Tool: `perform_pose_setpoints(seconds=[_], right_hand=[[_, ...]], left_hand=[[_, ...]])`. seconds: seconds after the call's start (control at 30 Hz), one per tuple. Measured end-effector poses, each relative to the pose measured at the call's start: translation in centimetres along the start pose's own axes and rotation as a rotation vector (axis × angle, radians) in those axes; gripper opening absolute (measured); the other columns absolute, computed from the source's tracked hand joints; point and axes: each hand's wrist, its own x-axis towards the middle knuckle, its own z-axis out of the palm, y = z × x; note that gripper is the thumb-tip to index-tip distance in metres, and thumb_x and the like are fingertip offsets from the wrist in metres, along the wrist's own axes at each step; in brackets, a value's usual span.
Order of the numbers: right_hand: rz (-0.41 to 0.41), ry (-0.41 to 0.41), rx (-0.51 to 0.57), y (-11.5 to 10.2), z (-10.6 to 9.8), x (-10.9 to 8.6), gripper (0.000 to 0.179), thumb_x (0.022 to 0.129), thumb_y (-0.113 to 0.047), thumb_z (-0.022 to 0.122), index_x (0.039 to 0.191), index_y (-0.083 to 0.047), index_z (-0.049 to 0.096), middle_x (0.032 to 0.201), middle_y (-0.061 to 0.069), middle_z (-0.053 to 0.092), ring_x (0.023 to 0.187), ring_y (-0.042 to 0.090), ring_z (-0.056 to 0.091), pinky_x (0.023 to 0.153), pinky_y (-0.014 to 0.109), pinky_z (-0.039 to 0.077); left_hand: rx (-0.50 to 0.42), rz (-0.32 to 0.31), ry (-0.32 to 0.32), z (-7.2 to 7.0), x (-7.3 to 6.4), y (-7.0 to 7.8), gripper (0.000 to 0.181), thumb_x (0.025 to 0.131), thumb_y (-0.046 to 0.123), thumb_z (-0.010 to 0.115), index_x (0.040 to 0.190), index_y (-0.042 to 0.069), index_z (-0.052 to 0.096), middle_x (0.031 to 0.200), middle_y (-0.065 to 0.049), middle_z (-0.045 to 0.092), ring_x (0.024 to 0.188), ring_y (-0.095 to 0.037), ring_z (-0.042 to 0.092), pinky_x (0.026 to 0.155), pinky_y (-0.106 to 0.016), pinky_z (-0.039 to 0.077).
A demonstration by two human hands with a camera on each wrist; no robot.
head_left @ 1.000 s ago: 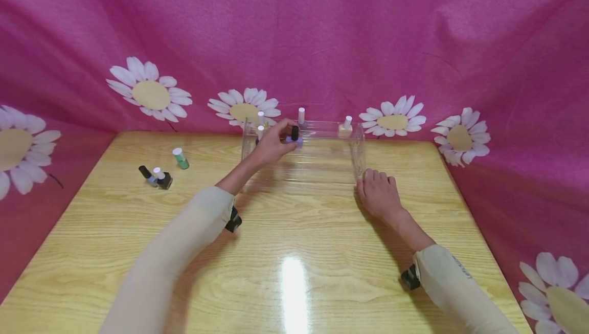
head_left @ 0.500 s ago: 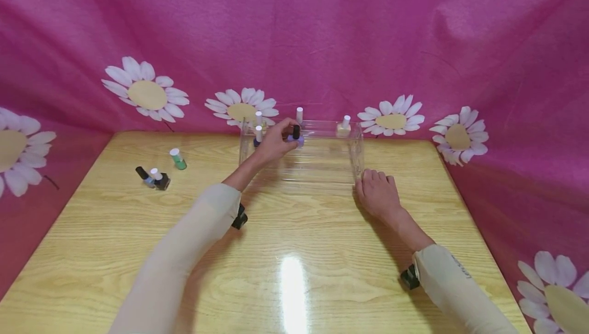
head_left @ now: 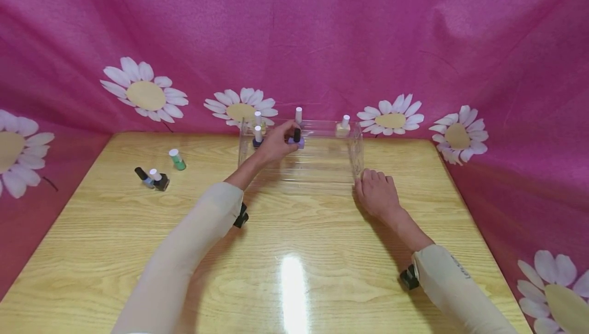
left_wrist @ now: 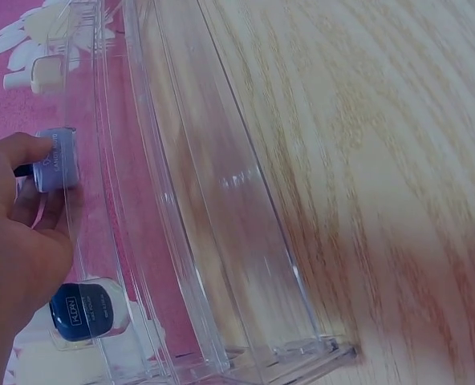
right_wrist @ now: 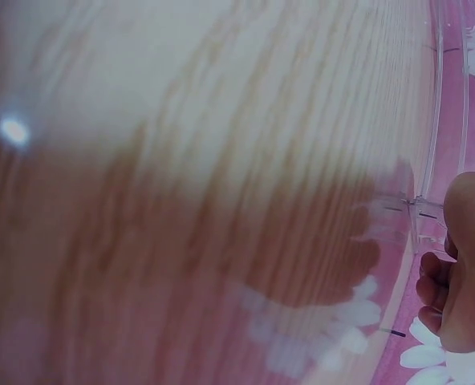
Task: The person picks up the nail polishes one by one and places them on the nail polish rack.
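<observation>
My left hand (head_left: 275, 142) pinches a lilac nail polish bottle (left_wrist: 58, 160) with a black cap, its thumb on one side. The bottle is upright at an upper step of a clear acrylic tiered rack (left_wrist: 245, 216); whether it bears on the step I cannot tell. A dark blue bottle (left_wrist: 83, 310) stands on the same step, left of it in the head view. Behind are white-capped bottles, including a cream one (head_left: 342, 128) at the right. With curled fingers, my right hand (head_left: 378, 195) holds the rack's front right corner, which its fingers partly hide.
On the wooden table (head_left: 322, 252) to the left stand a green bottle (head_left: 177, 160), a black bottle (head_left: 161, 182) with a white cap, and a light blue bottle (head_left: 148, 180) with a black cap. A pink flowered cloth (head_left: 322, 42) hangs behind the rack.
My left hand and the lilac bottle have shifted very slightly right along the step. My right hand stays on the rack's corner. The head view has turned a little.
</observation>
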Motion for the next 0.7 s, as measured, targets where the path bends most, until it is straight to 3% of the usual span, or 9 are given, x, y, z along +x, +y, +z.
perform_pose_setpoints(seconds=[0.33,0.7], right_hand=[[0.005,-0.018,-0.003,0.13,0.17,0.13,0.032,0.105,-0.025,0.040,0.083,-0.003,0.042,0.074,0.014,0.048,0.079,0.041,0.056,0.067,0.050,0.041],[0.003,-0.007,0.012,0.05,0.18,0.04,0.032,0.106,-0.024,0.039,0.082,-0.003,0.042,0.074,0.014,0.048,0.080,0.042,0.056,0.066,0.050,0.041]], left_hand=[[0.134,-0.033,-0.048,0.30,0.35,0.22,0.028,0.086,-0.007,0.070,0.110,0.001,0.057,0.102,-0.017,0.065,0.101,-0.033,0.060,0.083,-0.032,0.047],[0.166,-0.066,-0.056,0.24,0.23,0.60,0.028,0.087,-0.004,0.070,0.111,0.002,0.057,0.105,-0.016,0.065,0.103,-0.029,0.061,0.087,-0.033,0.048]])
